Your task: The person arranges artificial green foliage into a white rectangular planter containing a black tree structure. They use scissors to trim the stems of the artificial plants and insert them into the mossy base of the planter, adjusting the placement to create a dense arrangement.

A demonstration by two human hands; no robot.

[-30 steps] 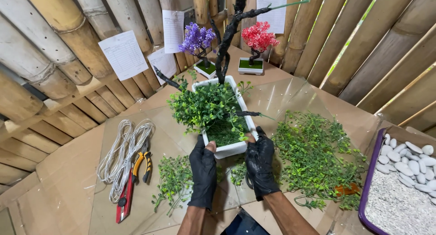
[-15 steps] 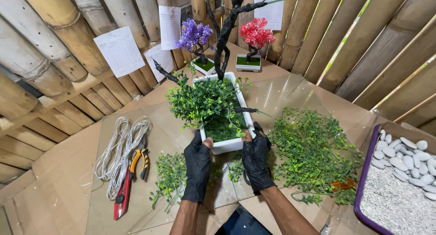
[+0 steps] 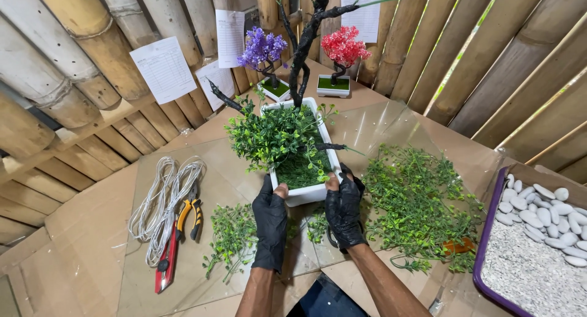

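Both forearms reach up from the near edge, bare to the wrists, angled slightly toward each other. The left hand point(image 3: 270, 222) and right hand point(image 3: 343, 210) wear black gloves, set close side by side, thumbs raised at the far end, fingers curled downward

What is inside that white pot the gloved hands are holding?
Inside the white pot: a dark branching trunk, leafy green sprigs and a green mat. Whatever anchors the trunk is covered by greenery.
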